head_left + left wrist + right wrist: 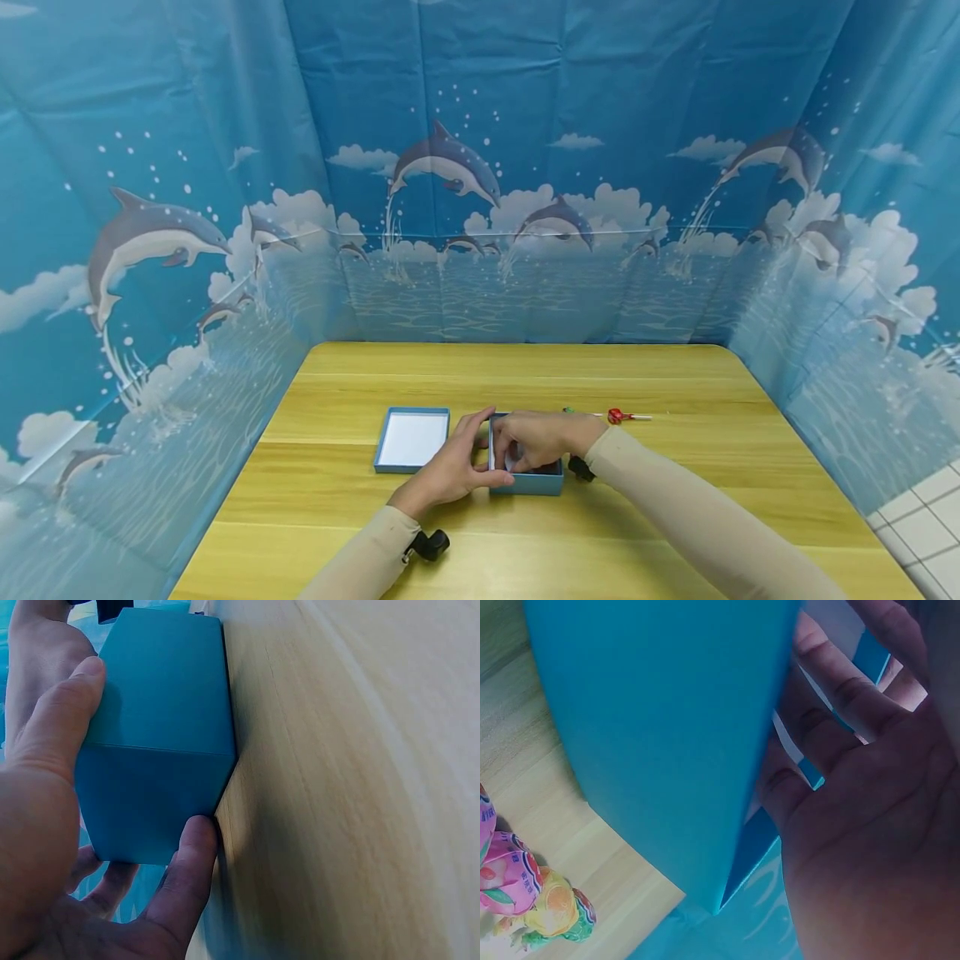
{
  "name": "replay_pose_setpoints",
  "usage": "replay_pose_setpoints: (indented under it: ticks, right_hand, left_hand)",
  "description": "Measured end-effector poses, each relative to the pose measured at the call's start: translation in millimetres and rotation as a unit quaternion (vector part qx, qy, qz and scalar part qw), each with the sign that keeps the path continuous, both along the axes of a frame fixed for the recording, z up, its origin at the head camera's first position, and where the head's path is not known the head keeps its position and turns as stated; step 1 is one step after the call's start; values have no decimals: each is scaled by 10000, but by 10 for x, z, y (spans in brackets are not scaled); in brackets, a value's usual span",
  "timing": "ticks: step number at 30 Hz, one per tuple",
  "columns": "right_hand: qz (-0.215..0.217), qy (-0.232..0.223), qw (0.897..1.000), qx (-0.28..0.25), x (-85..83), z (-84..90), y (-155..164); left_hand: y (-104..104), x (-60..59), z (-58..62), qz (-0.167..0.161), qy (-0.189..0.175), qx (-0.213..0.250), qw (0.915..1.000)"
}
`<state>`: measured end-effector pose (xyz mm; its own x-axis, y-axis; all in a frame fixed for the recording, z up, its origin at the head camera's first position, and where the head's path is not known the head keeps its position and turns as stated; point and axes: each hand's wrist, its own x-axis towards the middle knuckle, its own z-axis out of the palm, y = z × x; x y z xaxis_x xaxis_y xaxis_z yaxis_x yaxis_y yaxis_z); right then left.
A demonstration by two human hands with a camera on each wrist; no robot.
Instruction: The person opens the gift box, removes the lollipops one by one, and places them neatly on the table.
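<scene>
A blue open-topped box [528, 484] stands on the table in front of me. My left hand [452, 468] holds its left end, with the thumb on the front wall and other fingers at the end and back, as the left wrist view also shows. My right hand [542, 437] reaches down into the box from above, fingers bent inside it. Something whitish shows by those fingertips, but whether they pinch it I cannot tell. In the right wrist view the box wall [660, 750] hides the fingertips. Left of the box lies a blue lid [381, 442], its white inside facing up.
A red-wrapped lollipop [615, 416] lies behind and right of the box, beside a partly hidden green one [568, 409]. Pink [514, 874] and yellow [553, 900] wrapped candies show in the right wrist view. A dolphin-print curtain [480, 292] surrounds the wooden table [360, 375].
</scene>
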<state>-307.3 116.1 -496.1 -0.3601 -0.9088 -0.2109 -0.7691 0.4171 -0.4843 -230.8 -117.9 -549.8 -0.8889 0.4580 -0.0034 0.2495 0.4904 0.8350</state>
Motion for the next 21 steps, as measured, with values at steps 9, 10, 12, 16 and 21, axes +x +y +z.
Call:
replay_pose_setpoints:
  ticks: [9,10,12,16,21]
  right_hand:
    - [-113,-94,9997,-191,29,42,33]
    - [-131,-93,9996,-210,34,46,36]
    - [-186,-106,9995,-251,41,48,41]
    - [-404,-215,9985,-306,55,39,65]
    - [-516,-337,9968,-503,70,41,108]
  left_hand:
    - [7,9,-1,53,51,-45,10000]
    - [8,9,-4,57,59,-44,10000]
    - [10,8,-8,64,77,-36,9999]
    - [10,6,-13,73,86,-8,9999]
    - [10,4,-19,43,77,56,9999]
